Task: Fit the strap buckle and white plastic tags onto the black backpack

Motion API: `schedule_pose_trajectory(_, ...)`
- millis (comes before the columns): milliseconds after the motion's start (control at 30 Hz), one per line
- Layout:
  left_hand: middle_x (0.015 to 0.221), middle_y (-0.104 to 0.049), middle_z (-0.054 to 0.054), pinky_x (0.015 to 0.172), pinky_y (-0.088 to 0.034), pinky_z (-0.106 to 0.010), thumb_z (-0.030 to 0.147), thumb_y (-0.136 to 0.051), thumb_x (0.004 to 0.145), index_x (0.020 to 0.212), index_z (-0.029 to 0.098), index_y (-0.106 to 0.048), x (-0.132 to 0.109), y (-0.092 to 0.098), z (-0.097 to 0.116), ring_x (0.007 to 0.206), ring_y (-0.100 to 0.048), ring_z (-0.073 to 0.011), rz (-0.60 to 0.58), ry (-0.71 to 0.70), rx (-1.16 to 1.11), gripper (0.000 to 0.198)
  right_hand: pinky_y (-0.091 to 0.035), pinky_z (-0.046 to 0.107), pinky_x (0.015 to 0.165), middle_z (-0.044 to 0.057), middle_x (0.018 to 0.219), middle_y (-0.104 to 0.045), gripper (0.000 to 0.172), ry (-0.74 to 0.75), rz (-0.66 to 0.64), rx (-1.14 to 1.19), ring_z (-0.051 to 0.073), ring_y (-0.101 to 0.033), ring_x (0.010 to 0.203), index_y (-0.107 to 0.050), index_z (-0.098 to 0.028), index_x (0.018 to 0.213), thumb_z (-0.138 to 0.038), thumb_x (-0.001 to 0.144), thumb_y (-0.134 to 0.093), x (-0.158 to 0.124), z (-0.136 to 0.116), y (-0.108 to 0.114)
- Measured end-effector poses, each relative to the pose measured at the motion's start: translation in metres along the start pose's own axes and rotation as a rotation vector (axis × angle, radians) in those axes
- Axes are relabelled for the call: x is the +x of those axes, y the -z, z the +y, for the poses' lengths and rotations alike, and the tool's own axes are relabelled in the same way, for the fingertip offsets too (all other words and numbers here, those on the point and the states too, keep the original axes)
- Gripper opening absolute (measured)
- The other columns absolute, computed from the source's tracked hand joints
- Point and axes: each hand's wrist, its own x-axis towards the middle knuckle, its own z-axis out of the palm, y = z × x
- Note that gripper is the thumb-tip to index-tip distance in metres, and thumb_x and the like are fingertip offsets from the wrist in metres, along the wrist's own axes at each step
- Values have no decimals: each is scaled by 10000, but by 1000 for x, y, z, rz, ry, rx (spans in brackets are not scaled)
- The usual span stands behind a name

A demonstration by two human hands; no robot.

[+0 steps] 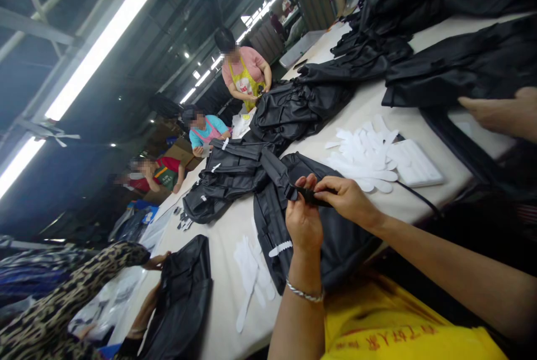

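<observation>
My left hand [302,219], with a silver bracelet on the wrist, is closed on a black strap [310,197] that belongs to a black bag [293,220] lying on the table in front of me. My right hand [346,199] pinches the same strap from the right, fingers pressed together. A white plastic strip [280,248] hangs from the bag below my left hand. A heap of white plastic strips [366,153] lies just beyond my hands.
Black bags [293,105] are piled along the long pale table [226,226]. More white strips [250,273] lie at the near edge. Another person's hand [501,114] reaches in at right. A co-worker in a leopard-print sleeve [59,298] handles a bag at left; other workers stand farther down.
</observation>
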Motion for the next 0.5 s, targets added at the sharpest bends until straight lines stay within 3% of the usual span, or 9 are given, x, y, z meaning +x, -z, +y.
schedule_pose_trajectory(267, 1118, -552, -88, 957, -341, -354, 359, -417, 810, 989, 180, -522, -12, -15, 4, 1069, -487, -181, 19, -86, 167, 274, -433, 300, 766, 36, 854, -604, 109, 58, 3, 55, 174, -547, 834, -582, -185, 739, -248, 746, -494, -8, -14, -2)
schedule_pose_trajectory(500, 920, -594, -55, 813, -421, -316, 373, -448, 784, 913, 181, -543, -7, 4, -14, 880, -546, -164, 75, -86, 509, 249, -417, 315, 771, 65, 903, -586, 214, 211, 52, -500, 189, -531, 849, -593, -199, 921, -194, 771, -440, -13, -42, 10)
